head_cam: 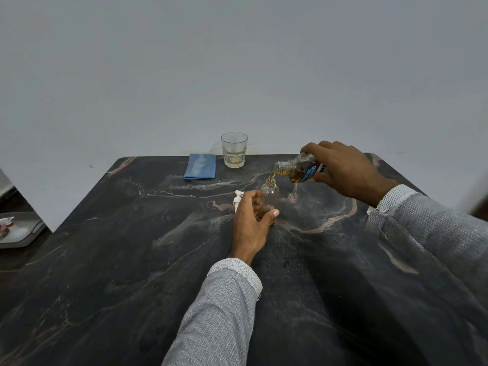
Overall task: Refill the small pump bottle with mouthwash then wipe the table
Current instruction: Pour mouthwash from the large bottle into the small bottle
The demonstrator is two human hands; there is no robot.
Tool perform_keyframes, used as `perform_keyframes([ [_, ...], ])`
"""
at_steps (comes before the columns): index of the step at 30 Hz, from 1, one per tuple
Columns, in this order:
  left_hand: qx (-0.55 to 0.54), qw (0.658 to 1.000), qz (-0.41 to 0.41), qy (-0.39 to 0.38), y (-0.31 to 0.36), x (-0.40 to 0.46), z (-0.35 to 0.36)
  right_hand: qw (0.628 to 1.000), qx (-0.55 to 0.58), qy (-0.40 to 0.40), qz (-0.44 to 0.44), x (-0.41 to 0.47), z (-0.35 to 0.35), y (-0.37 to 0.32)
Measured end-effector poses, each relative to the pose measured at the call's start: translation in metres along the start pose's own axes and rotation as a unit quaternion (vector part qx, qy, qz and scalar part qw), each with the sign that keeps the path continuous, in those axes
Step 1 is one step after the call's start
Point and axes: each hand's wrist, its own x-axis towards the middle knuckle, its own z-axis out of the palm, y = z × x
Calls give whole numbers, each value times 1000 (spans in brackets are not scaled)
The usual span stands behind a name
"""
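Note:
A small clear bottle (270, 194) stands upright on the dark marble table (132, 260), its pump off. My left hand (250, 220) grips its lower part, thumb in front. My right hand (340, 167) holds the mouthwash bottle (295, 170) tipped to the left, neck over the small bottle's mouth. Amber liquid streams from it into the small bottle. The white pump head (237, 200) lies on the table just left of my left hand. A folded blue cloth (200, 166) lies at the table's far edge.
A clear drinking glass (234, 150) with a little liquid stands at the far edge, right of the cloth. A grey tray (18, 231) with small items sits on a lower surface at the left. A plain wall runs behind the table.

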Motion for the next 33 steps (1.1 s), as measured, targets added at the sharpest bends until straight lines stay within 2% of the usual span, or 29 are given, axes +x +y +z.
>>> perform_keyframes([
  [33,9,1000,3,0,-2,1,0,1000,-17,7,-12,3,-2,-1],
])
